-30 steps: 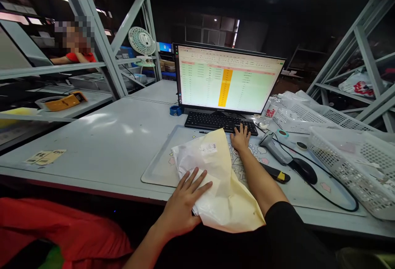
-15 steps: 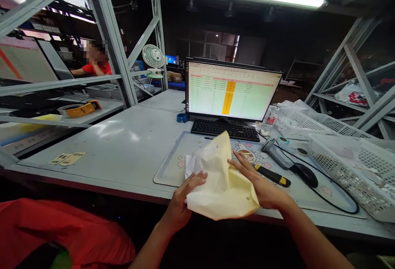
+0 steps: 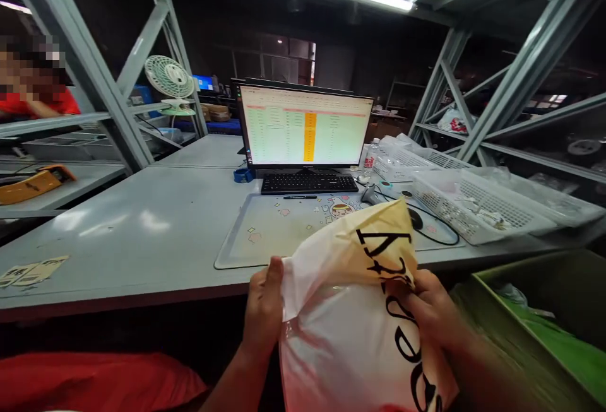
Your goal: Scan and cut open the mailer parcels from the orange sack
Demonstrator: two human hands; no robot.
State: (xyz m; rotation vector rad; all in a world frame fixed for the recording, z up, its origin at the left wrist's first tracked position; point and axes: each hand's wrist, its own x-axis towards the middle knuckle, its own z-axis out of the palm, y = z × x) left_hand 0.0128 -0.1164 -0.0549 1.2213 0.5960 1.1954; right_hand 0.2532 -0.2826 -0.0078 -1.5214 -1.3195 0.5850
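Between my hands is a soft plastic mailing bag [image 3: 341,336], shading from pale yellow to white and pink, with large black lettering down its right side. My left hand [image 3: 265,305] grips the bag's left edge, thumb up along it. At the opposite edge, my right hand [image 3: 433,305] pinches the bag near the lettering. The bag is held in front of the table's front edge, its upper corner overlapping the desk mat [image 3: 255,235]. Its lower end runs out of view.
On the table [image 3: 156,229] stand a monitor [image 3: 279,134], a keyboard [image 3: 307,183], a pen [image 3: 300,197] and blue tape [image 3: 243,175]. White baskets [image 3: 454,229] and a scanner [image 3: 369,194] are at right. A green-lined bin [image 3: 558,330] stands below right. A person [image 3: 38,93] sits far left.
The bag has been turned over and lifted off the mat toward me, so its lettering now shows. My hands have moved from lying against it to gripping its edges. The view has swung right.
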